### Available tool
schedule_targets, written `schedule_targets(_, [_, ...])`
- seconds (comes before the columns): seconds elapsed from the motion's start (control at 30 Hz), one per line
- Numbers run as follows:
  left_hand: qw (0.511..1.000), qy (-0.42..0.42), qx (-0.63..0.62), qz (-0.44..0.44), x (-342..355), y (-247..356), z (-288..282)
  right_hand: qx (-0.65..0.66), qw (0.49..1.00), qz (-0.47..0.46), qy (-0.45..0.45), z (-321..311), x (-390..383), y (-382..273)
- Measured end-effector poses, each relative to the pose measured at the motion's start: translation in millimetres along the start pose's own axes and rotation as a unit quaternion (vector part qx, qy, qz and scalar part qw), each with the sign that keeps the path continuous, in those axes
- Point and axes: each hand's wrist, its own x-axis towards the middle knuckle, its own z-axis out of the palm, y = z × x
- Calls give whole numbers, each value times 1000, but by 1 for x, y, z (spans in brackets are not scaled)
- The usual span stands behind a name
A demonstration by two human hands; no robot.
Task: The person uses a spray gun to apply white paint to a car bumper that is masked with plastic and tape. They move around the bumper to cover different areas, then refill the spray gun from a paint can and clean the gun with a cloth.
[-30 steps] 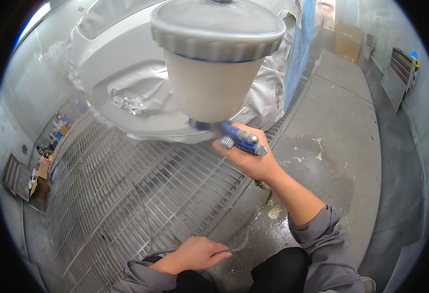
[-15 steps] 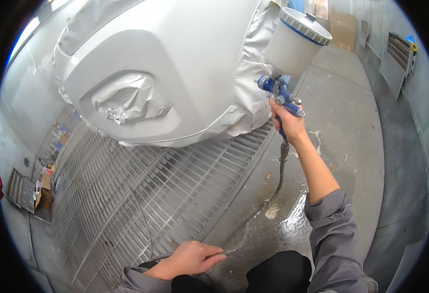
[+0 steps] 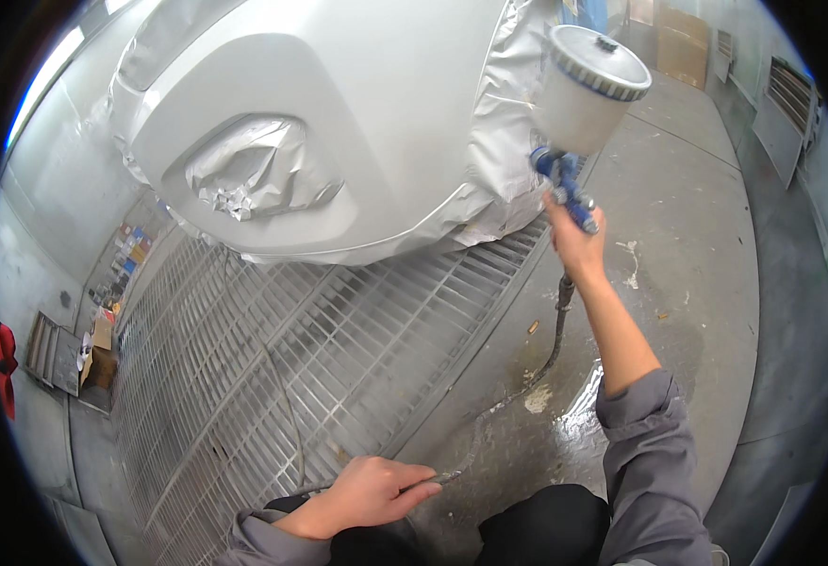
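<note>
Metal grating (image 3: 376, 335) covers part of the floor (image 3: 687, 217). Right of the pale panel (image 3: 405, 113), the right fingers (image 3: 570, 247) wrap the spray gun (image 3: 561, 174) below its cup (image 3: 579, 108); probably top-heavy, it needs firm hold there. Left fingers (image 3: 412, 473) pinch the hose (image 3: 560, 330), seemingly flexible.

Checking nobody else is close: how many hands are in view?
2: the left hand, low in the middle, holds the hose; the right hand, right of centre, grips the blue spray gun. Others could be hidden behind the grey panel.
</note>
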Motion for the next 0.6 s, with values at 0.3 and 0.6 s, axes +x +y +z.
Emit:
schedule_targets(0.3, [1000, -4, 5, 25, -13, -11, 1, 21, 978, -141, -151, 52, -101, -74])
schedule_targets(0.6, [999, -40, -15, 13, -12, -15, -4, 118, 906, -168, -369, 97, -116, -55])
